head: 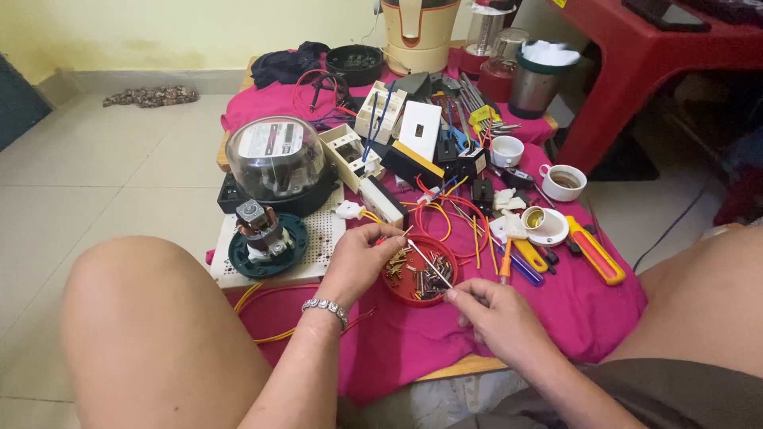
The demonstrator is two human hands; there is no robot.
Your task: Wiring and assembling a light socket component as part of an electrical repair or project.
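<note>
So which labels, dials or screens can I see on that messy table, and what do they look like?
Label plate inside the clear glass-domed electric meter, back left: white rectangle with a red stripe.
Blank white square switch plate, centre back: no print visible.
Dark flat phone-like slab on the red plastic table, top right: screen dark.

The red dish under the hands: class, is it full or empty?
Partly full. The red dish holds a loose pile of small screws and metal bits, with red floor showing between them.
</note>
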